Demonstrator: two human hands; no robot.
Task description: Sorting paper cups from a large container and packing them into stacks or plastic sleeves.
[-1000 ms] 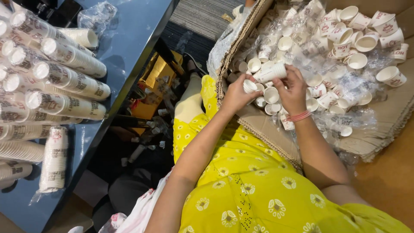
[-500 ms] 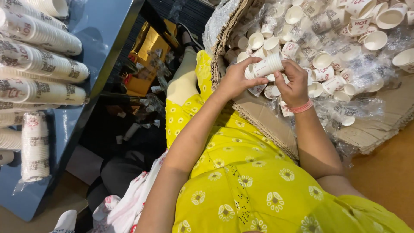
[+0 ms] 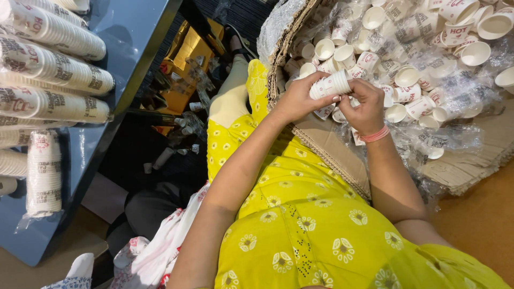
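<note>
Short stack of paper cups (image 3: 330,84) held over the near-left edge of the cardboard box (image 3: 321,139), long axis running left to right. Left hand (image 3: 300,99) wraps its closed end; right hand (image 3: 364,104), curled, pinches at the open end, loose cups (image 3: 407,69) lying just beyond both hands.

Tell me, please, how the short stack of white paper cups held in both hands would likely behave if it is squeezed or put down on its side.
The stack of paper cups looks thin-walled, so a firm squeeze from the left hand would probably dent it. It seems light, since fingertips of the right hand steady it. Laid sideways, its round tapered shape would likely roll in a curve.
</note>
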